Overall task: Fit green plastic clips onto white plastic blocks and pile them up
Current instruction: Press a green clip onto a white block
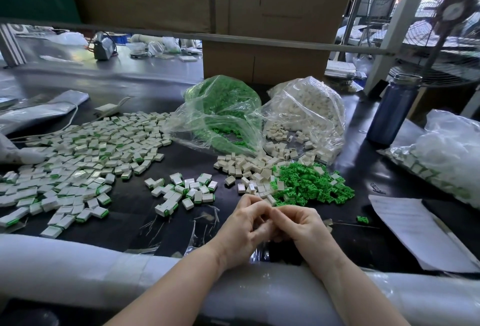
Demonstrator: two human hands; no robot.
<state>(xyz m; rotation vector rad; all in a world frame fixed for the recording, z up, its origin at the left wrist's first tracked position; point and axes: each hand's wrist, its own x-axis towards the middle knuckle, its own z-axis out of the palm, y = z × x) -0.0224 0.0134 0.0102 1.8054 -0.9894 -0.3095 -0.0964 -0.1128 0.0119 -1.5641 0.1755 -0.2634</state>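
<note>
While both hands meet over the near edge of the black worktop (pixel 135 203), the step in hand looks to be pressing a green clip into a white block, though the piece itself is almost wholly hidden between the fingers. The left hand (pixel 242 229) curls inward with its fingertips bent toward the right hand (pixel 298 224), which curls back to meet it; the knuckles of both face up and the fingertips touch at the middle. I judge both are pinching a small part between them, but I cannot tell whether it is a block, a clip, or the two together. Both forearms come in from the near edge and cross the white padded roll (pixel 78 260) that lies along it, wrists low and steady.

To do this well, the clip should go in square to the block's open end and be pushed straight until it seats flush; a skewed push would likely jam or bend the clip.

Supplies lie close: loose white blocks (pixel 249 167) sit just beyond the hands toward the middle of the worktop, touching the loose green clips (pixel 311 182) on their right. Behind them stand a clear bag of green clips (pixel 220 107) and a clear bag of white blocks (pixel 309 107). Finished pieces form a small cluster (pixel 181 190) just left of the hands and a broad pile (pixel 78 154) toward the worktop's left edge, where the next one belongs.
</note>
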